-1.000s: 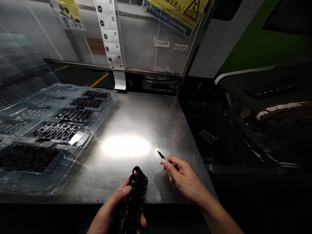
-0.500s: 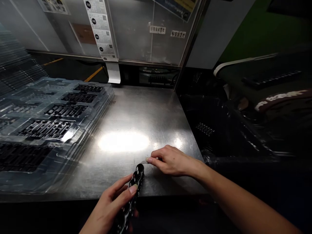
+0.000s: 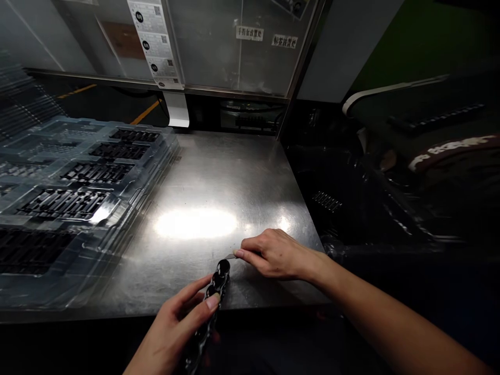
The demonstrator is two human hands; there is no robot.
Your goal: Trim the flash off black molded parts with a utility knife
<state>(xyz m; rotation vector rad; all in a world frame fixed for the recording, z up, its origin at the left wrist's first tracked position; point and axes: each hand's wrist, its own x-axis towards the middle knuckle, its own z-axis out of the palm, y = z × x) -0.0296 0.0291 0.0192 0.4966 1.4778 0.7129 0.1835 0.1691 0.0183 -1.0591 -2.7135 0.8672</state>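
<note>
My left hand (image 3: 175, 323) is closed round a long black plastic part (image 3: 224, 267) with a row of round openings. The part slants up from the lower edge of the view, over the table's front edge. In my right hand (image 3: 269, 255), pinched between thumb and fingers, is a thin-bladed knife (image 3: 230, 256); its handle is mostly hidden by the fingers. The blade's tip lies at the upper end of the black part, by its rim. Whether it touches the rim I cannot tell.
A clear plastic tray (image 3: 84, 260) at left holds several groups of black parts (image 3: 64, 203). Under my hands is a metal table (image 3: 234, 177). At right a dark-lined bin (image 3: 351, 234) has a black part (image 3: 327, 201) in it. A label strip (image 3: 150, 41) hangs at the back.
The view has tilted slightly, so the background sits a little higher. Both hands keep their grips, and the blade remains at the part's upper end with hardly any visible shift.
</note>
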